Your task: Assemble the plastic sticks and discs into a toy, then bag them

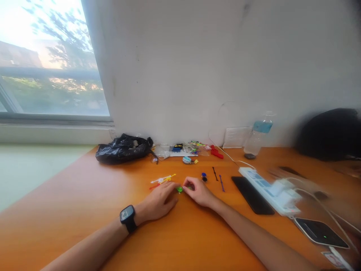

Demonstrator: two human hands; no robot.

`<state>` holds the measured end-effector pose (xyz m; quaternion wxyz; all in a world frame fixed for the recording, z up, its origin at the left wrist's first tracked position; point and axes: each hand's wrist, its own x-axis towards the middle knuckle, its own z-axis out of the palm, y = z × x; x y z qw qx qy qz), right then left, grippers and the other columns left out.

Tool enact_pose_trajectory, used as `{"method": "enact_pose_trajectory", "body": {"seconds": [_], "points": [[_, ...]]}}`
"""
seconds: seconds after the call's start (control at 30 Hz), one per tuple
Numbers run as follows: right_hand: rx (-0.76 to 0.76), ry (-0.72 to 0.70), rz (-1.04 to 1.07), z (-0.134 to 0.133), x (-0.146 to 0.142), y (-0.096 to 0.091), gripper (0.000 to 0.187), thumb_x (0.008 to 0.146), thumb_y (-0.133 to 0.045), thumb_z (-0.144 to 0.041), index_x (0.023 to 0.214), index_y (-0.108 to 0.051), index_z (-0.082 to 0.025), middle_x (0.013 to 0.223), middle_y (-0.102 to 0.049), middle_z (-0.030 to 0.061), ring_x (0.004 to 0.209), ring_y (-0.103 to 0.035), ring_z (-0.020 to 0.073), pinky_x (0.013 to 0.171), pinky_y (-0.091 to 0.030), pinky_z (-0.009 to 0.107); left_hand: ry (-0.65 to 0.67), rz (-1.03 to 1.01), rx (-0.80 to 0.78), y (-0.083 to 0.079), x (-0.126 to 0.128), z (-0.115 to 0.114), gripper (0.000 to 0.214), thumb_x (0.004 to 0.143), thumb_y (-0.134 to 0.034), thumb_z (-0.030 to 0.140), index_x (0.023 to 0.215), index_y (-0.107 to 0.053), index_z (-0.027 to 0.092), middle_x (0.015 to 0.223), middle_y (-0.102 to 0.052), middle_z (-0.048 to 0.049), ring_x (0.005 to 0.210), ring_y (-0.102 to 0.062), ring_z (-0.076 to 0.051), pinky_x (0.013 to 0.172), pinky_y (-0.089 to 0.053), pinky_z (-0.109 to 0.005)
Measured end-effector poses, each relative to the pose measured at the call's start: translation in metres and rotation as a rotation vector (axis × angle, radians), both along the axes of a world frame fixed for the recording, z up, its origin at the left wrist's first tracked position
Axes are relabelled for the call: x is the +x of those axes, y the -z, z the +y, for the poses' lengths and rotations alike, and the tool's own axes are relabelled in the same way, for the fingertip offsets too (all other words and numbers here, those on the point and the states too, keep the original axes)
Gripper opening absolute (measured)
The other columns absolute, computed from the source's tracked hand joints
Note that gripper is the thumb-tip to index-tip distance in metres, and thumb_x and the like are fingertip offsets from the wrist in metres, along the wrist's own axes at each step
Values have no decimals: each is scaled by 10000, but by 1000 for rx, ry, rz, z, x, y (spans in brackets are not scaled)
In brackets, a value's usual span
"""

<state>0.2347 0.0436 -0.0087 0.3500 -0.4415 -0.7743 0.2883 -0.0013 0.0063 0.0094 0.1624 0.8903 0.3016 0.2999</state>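
My left hand (162, 199), with a black watch (128, 217) on its wrist, rests on the table. Its fingertips are at a small round green plastic piece (179, 189). My right hand (199, 192) meets it from the other side, thumb and forefinger pinched beside the green piece. A bit of green also shows behind the right fingers; its shape is hidden. White, yellow and red plastic arrows (163, 180) lie just beyond my left hand. Past my right hand are a blue disc (204, 174), a black disc (204, 179), a black arrow (214, 174) and a purple arrow (222, 183).
Along the wall lie a black plastic bag (122, 149), small parts in clear bags (163, 151) and a red item (216, 152). On the right are a dark phone (251, 195), a white power strip (263, 188), a charging device (321, 231), cables and a bottle (258, 137). Another person's blurred arm (318, 184) is there.
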Motion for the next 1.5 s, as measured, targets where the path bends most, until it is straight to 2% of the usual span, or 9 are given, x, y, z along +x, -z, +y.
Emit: {"method": "enact_pose_trajectory", "body": {"seconds": [0.17,0.27,0.57,0.73,1.03,1.17,1.37,1.5], "points": [[103,28,-43,-4,1,0,122,911,-646,-261,804,-646,-201,776,-665,11,728,-595,174,668,-426,275,42,15,7,-7,1,-2,342,976,-524,153,1290,-617,251,1357,-666,-91,1244,-618,-257,1088,-495,-414],[104,29,-50,-4,1,0,125,924,-639,-260,813,-647,-204,781,-667,14,730,-600,176,671,-431,278,44,22,5,-9,2,-2,361,966,-522,130,1289,-623,257,1377,-659,-85,1262,-613,-254,1102,-491,-410],[209,40,-76,-7,2,-3,112,937,-634,-211,825,-631,-208,860,-654,23,813,-598,184,727,-437,292,31,53,4,-10,1,-5,463,966,-537,141,1412,-542,264,1437,-621,-76,1314,-580,-253,1141,-472,-415],[210,26,-93,-7,3,-4,119,948,-637,-203,829,-639,-211,854,-647,21,834,-594,191,749,-434,302,33,56,5,-12,2,-5,424,962,-523,137,1362,-570,267,1419,-628,-73,1299,-589,-255,1128,-486,-416],[183,1,-90,-6,4,-5,123,953,-643,-192,831,-651,-206,851,-648,20,831,-587,191,754,-430,303,31,54,45,-13,3,-8,456,1018,-476,189,1456,-544,297,1409,-632,-90,1285,-602,-264,1121,-496,-446],[187,11,-81,-5,4,-2,133,934,-662,-188,805,-639,-205,833,-638,13,814,-576,186,746,-422,300,19,78,51,-15,5,-10,383,1017,-462,185,1363,-599,275,1284,-677,-97,1178,-641,-261,1042,-533,-429],[166,8,-58,-2,3,6,135,934,-660,-214,802,-635,-204,835,-633,15,826,-587,188,748,-441,296,-4,112,63,-18,9,-10,318,992,-461,151,1242,-632,248,1237,-694,-96,1130,-651,-269,1015,-539,-431],[148,8,-55,-3,1,3,112,931,-655,-228,821,-656,-205,857,-646,26,834,-607,195,758,-465,306,-16,101,71,-15,8,-11,366,983,-477,147,1300,-619,265,1258,-693,-91,1142,-648,-271,1013,-545,-444]]}}
